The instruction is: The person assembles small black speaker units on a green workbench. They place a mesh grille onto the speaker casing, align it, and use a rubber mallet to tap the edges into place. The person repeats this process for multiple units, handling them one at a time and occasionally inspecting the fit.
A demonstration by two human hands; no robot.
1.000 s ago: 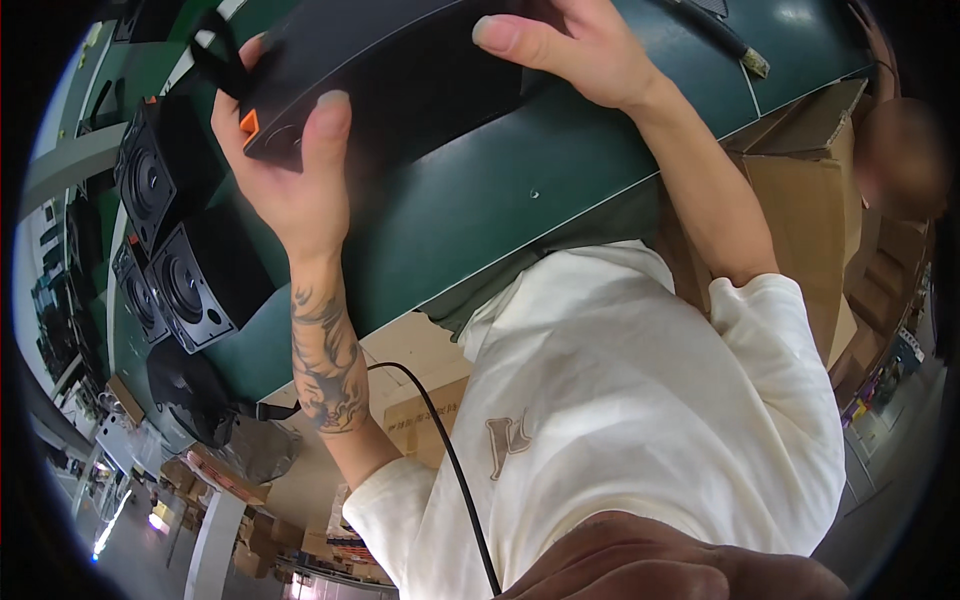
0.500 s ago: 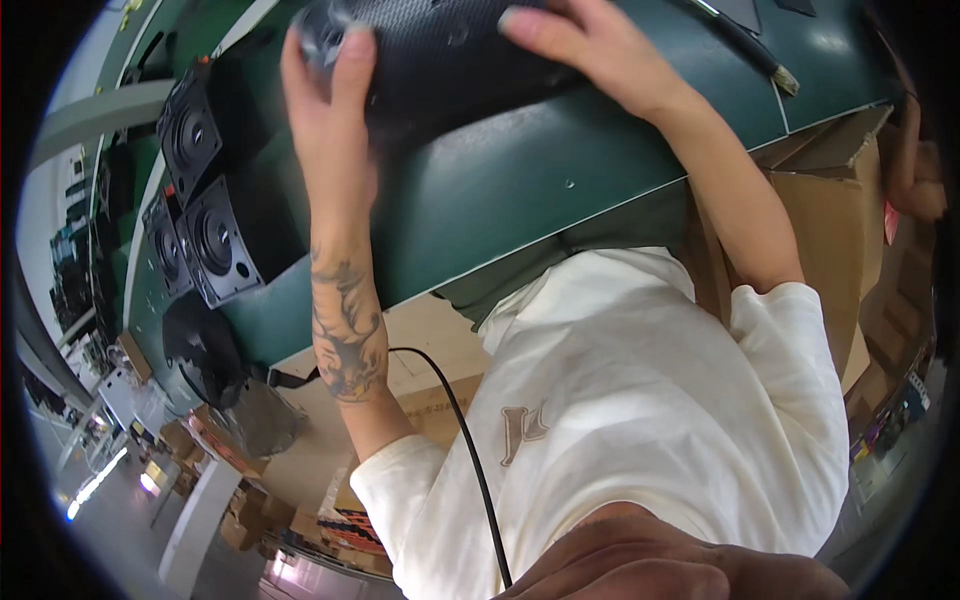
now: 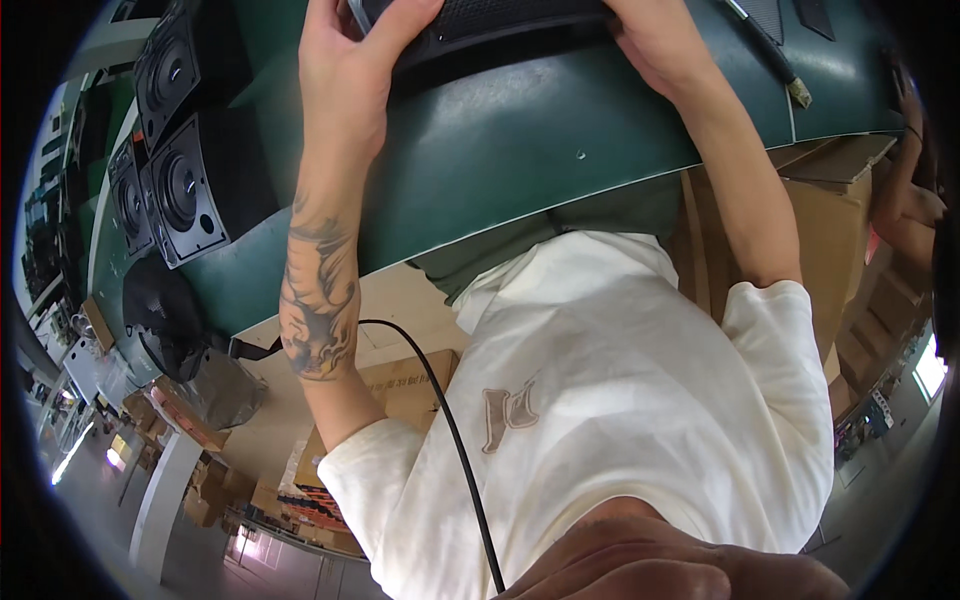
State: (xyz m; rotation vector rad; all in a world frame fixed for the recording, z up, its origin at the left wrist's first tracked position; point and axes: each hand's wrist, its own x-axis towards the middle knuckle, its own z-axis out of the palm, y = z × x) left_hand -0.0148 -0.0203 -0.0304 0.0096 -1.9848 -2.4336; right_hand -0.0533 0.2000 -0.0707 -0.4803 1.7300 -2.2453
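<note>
A black speaker (image 3: 510, 25) with a mesh-textured face lies at the far edge of the view, over the green bench. My left hand (image 3: 350, 75) grips its left end, thumb laid across the near corner. At the opposite end my right hand (image 3: 655, 45) is closed around it; those fingertips are mostly out of sight. Much of the speaker is cut off by the upper edge of the picture.
Several black box speakers (image 3: 180, 185) stand on the green bench (image 3: 500, 140) at left, near a black mesh bag (image 3: 160, 310). A brush (image 3: 775, 60) lies at far right. Below it stands a cardboard box (image 3: 825, 220). Another person's arm (image 3: 905, 190) shows at the right rim.
Both hands and the speaker have moved farther away, toward the upper edge, and less of the speaker shows. Its face has tilted out of view. The view has also shifted slightly.
</note>
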